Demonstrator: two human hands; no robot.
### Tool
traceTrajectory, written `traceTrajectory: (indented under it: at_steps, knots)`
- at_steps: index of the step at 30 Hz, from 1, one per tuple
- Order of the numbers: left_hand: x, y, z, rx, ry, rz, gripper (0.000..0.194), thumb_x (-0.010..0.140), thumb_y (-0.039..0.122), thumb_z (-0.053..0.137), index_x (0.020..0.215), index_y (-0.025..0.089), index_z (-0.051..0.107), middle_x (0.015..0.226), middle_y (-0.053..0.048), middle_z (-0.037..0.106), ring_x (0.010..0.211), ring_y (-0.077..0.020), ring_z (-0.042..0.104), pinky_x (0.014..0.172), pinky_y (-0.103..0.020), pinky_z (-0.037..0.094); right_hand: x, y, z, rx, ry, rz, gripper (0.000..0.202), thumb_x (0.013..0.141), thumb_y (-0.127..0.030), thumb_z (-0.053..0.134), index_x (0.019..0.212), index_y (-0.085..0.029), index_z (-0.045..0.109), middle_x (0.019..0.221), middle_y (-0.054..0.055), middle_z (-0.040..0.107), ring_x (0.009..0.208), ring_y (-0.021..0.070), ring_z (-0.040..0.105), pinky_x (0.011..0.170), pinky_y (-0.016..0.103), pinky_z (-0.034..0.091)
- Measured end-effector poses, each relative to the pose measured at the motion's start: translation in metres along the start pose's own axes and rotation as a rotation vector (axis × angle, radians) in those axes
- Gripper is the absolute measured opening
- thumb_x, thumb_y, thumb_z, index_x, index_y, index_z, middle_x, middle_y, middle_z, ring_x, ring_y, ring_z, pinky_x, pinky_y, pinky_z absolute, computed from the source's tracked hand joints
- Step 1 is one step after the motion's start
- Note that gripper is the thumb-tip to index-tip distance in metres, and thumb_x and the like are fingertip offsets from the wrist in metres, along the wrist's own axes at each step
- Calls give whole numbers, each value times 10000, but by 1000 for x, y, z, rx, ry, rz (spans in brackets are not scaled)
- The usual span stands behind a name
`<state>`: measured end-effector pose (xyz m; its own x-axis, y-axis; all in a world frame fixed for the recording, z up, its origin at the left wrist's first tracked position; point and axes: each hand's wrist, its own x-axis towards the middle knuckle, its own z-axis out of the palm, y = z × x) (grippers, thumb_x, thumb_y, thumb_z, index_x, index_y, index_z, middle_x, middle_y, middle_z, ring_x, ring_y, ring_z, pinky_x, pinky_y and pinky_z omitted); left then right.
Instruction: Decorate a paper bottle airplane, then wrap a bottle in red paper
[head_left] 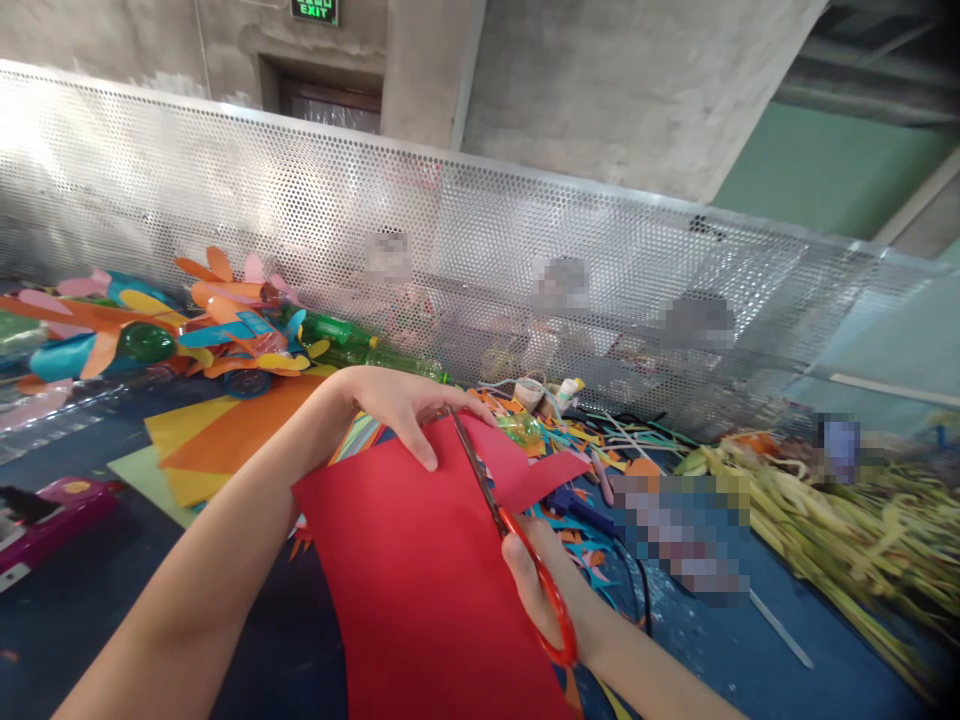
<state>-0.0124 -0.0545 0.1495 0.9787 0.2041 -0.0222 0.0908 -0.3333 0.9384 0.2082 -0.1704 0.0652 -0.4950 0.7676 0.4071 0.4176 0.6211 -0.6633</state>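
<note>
A large sheet of red paper (427, 570) is held up in front of me, its top edge pinched by my left hand (401, 405), thumb on the near side and fingers behind. My right hand (536, 575) is closed round the red handles of a pair of scissors (551, 600). The scissor blades lie across the upper right part of the sheet and point up towards my left fingers. A partly cut strip of the red paper sticks out to the right of the blades.
Paper-and-bottle models (240, 325) stand at the back left, by yellow and orange sheets (225, 440). A magenta power strip (67, 520) lies at left. Coloured scraps (589, 560), a blue glue gun (581, 508) and dried husks (810, 550) are right. A perforated metal screen (487, 230) runs behind.
</note>
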Motion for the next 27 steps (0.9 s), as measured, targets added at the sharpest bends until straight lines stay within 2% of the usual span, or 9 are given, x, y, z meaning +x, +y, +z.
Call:
traceTrajectory:
  at_steps: [6,10,14,21,24,27]
  knots:
    - [1,1,0,16,10,-23,766,678,175,760,1356,254,414,1350,-94,499,1128,-266,567,849,-317,517,3,-7,0,-1,22,-35,485,945,-512,248,873,-197,611,755,50,625,713,204,565,700,290,477]
    - [1,2,2,-22,11,-35,773,667,166,770,1352,256,422,1348,-94,506,1117,-272,577,862,-340,515,3,-1,2,-49,37,-42,499,941,-533,243,840,-197,597,689,35,584,661,190,528,644,278,458]
    - [0,2,2,-30,25,-49,787,648,189,791,1346,259,435,1360,-100,496,1111,-289,581,820,-342,538,1,12,4,-113,25,14,551,921,-589,219,654,-197,498,548,-5,435,533,148,417,492,246,347]
    - [0,0,-1,-12,41,-43,783,639,220,803,1336,257,448,1329,-94,526,1089,-279,596,805,-334,545,0,24,5,-115,-10,86,537,880,-652,238,589,-209,318,540,-36,282,509,107,291,457,240,191]
    - [-1,-1,-2,1,44,-66,785,644,224,798,1341,258,439,1325,-90,529,1085,-274,598,805,-330,541,2,25,4,-108,-34,120,533,866,-661,280,582,-210,276,537,-43,258,501,94,266,459,242,159]
    - [-1,-3,-4,29,42,-91,792,660,222,786,1357,269,412,1328,-84,530,1084,-264,598,808,-317,533,4,18,-2,-98,-67,114,564,855,-696,235,582,-207,295,520,-44,280,479,89,270,452,242,163]
